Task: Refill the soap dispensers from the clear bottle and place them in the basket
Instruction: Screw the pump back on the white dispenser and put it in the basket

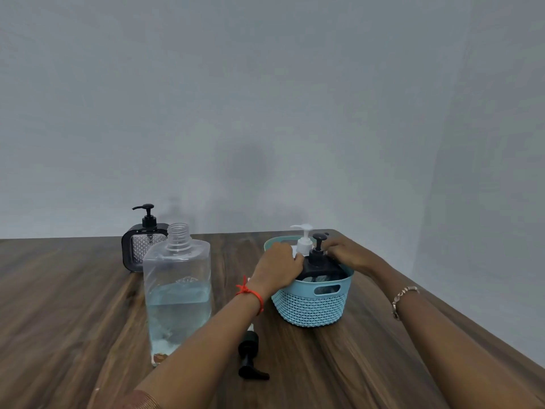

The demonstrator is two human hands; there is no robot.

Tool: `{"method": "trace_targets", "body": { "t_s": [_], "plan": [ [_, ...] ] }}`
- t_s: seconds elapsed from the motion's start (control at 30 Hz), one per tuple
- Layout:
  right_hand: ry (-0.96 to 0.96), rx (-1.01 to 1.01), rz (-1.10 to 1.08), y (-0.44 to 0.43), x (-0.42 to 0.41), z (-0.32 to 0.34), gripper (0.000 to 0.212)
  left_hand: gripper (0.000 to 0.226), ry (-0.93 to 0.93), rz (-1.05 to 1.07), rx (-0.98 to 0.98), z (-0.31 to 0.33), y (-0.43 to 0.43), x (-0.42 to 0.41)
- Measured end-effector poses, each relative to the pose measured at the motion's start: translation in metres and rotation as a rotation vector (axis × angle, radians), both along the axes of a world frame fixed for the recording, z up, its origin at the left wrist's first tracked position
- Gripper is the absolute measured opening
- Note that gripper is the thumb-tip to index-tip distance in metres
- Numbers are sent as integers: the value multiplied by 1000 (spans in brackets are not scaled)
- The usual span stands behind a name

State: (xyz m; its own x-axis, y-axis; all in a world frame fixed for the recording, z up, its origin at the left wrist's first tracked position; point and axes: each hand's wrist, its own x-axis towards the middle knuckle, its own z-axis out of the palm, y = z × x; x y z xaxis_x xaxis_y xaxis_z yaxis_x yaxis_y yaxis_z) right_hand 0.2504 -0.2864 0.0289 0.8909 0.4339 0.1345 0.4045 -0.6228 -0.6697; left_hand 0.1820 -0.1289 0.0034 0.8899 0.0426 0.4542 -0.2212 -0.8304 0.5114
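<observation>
Gripping a black dispenser from both sides, the left hand and the right hand hold it inside the light-blue basket, which stands on the wooden table right of centre. The left fingers curl around the dispenser's shoulder; the right fingers close on its far side near the pump. Just behind it in the same basket stands a white dispenser, upright, its pump head above the rim. A red thread circles the left wrist and a metal bracelet the right.

Left of the basket stands the clear bottle — uncapped, upright, roughly half full of clear liquid. Behind it, near the table's far edge, a third dispenser with a black frame and black pump stands upright, partly hidden by the bottle. A loose black pump lies on its side on the table beneath the left forearm — close to the bottle's base.
</observation>
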Motion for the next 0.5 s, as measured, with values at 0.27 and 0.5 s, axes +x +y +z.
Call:
{"method": "trace_targets", "body": {
  "t_s": [0.27, 0.5],
  "plan": [
    [-294, 207, -348, 6, -30, 11, 35, 38, -19, 77, 76, 15, 3, -26],
    [-538, 477, -385, 50, -98, 59, 37, 38, -168, 86, -6, 81, 16, -68]
  ]
}}
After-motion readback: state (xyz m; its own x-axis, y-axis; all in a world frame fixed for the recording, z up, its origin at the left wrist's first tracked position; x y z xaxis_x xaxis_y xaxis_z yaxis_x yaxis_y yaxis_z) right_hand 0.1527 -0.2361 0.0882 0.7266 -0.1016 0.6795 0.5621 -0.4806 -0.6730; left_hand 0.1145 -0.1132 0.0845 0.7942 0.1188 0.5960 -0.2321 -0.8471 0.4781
